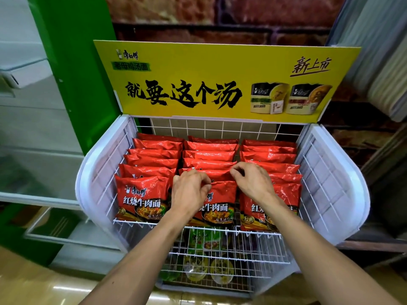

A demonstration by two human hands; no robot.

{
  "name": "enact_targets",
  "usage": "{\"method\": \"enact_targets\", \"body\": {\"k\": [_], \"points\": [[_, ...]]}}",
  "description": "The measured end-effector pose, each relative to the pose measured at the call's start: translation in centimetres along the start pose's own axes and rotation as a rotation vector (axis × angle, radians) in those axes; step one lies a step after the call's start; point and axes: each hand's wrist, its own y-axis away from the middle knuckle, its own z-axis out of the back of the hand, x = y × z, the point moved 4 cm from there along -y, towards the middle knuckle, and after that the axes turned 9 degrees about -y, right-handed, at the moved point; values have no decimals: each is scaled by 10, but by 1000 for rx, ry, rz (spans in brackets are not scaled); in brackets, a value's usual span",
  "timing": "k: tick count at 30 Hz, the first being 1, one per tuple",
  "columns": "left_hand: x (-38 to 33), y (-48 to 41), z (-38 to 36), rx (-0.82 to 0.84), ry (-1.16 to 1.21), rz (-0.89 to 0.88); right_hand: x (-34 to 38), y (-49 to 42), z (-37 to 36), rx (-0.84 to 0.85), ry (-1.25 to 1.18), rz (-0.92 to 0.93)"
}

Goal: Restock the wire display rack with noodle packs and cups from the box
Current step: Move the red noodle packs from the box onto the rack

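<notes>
View from head cam, looking down at a white wire rack [220,128] w/ solid white side panels, centre frame. The top basket holds red noodle packs [152,160] standing upright in 3 rows running front to back: left, middle, right. Each row is several packs deep, labels facing the viewer.

Both bare forearms reach in from 6 o'clock to the middle row. The left hand [190,190] is just left of centre, fingers curled, thumb and fingertips pinching the top left corner of the front middle pack [220,194]. The right hand [253,183], at approx. 3 o'clock from the left one, has its fingers curled at the top edges of the middle row's front packs; can't tell if it grips one or only touches.

At 6 o'clock, under the basket, lower wire shelves hold noodle cups [221,270], seen through the wires. At 12 o'clock a yellow sign [220,69] w/ black Chinese lettering stands on the rack's back. Green panel [72,62] at 10 o'clock; brick wall [220,16] behind.
</notes>
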Motion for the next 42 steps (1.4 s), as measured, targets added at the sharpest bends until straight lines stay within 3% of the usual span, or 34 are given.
{"method": "enact_targets", "body": {"k": [5,9,18,32,38,42], "points": [[6,-6,8,-38,20,6,5,-4,3,-102,-18,81],[17,-17,17,-119,36,12,5,-14,0,-67,62,93],[16,-55,20,68,-130,29,9,-33,-3,-33,212,44],[14,-62,22,-20,-55,87,2,-41,5,-126,153,69],[13,-66,17,40,-95,115,3,-51,5,-162,150,107],[14,-66,17,78,-69,124,5,-61,-2,-101,210,98]]}}
